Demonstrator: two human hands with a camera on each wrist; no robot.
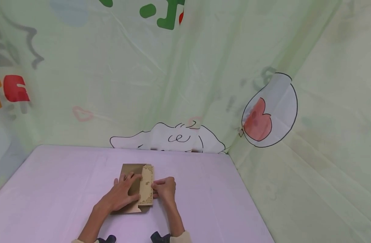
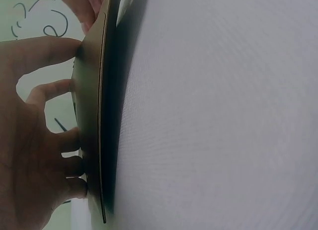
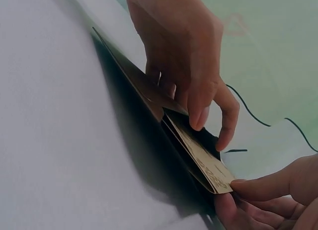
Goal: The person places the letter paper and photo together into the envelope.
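A flat brown cardboard sleeve (image 1: 132, 168) lies on the table, with a cream printed card panel (image 1: 147, 186) along its right side. Ornamental patterns mark the panel's edges. My left hand (image 1: 120, 195) rests on the sleeve with fingers spread, thumb and forefinger tips near the panel's left edge. At the panel's right edge, my right hand (image 1: 166, 189) pinches it between thumb and fingers. From the right wrist view, the printed panel (image 3: 198, 153) shows folded layers at its end. Whether it is a flap or a separate card, I cannot tell. The sleeve (image 2: 92, 111) appears thin and edge-on in the left wrist view.
A pale lilac cloth covers the table (image 1: 209, 195). Behind it hangs a light green curtain (image 1: 127, 84) with printed drawings, and another curtain side (image 1: 325, 152) runs along the right edge. Dark wrist straps (image 1: 160, 237) show at the bottom.
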